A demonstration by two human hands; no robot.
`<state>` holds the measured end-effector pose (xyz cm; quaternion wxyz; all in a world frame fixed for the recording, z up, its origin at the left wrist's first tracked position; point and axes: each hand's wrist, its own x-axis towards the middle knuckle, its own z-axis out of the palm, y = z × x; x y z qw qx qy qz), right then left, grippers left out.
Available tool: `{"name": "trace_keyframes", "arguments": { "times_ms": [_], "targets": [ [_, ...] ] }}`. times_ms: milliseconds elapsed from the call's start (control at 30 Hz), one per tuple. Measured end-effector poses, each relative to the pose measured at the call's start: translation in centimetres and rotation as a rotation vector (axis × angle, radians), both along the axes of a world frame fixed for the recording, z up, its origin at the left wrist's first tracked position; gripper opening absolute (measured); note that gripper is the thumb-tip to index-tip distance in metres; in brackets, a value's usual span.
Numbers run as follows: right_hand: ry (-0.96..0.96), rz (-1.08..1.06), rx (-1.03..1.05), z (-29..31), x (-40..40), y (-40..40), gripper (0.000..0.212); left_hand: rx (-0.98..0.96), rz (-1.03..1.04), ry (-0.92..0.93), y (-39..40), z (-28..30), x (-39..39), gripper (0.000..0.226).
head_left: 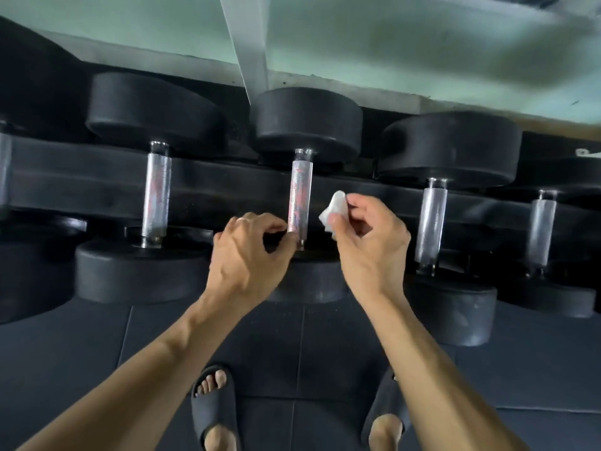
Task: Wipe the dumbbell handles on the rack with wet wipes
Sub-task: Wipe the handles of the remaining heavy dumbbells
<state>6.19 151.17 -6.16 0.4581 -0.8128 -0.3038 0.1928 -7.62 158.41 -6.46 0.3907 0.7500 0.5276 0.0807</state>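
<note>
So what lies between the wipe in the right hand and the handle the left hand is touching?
Nothing: in the head view only a bare gap of dark rack separates the wipe, pinched by the right hand, from the handle at the left hand.

Our left hand (250,255) covers the near end of the middle dumbbell handle (300,196) and part of that dumbbell's near head, so we cannot tell whether the fingertips actually touch the metal, and most of the wet wipe (335,208) is tucked behind the fingers of our right hand (367,245). At the far left, one more dumbbell handle (5,170) is cut by the picture's edge, and the large black heads (26,79) beside it run out of view. The whole rack (97,187) is smeared by motion blur, so any markings on the dumbbell heads are unreadable, and both slippers (213,408) are cut off at the near edge.
</note>
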Motion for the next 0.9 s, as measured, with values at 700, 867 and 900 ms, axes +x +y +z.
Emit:
{"name": "trace_keyframes", "arguments": {
  "times_ms": [700, 867, 900],
  "targets": [
    [0.138, 0.244, -0.159, -6.0, 3.4, 4.9, 0.012, 0.218, 0.122, -0.056, -2.3, -5.4, 0.3, 0.039],
    [0.110, 0.079, -0.058, -6.2, 4.3, 9.2, 0.016, 0.121, 0.257, -0.032, -1.6, -4.4, 1.9, 0.037],
    [0.071, 0.103, -0.086, -6.1, 4.2, 8.6, 0.014, 0.106, 0.300, -0.035, -1.6, -4.2, 2.4, 0.034]
  ]
}}
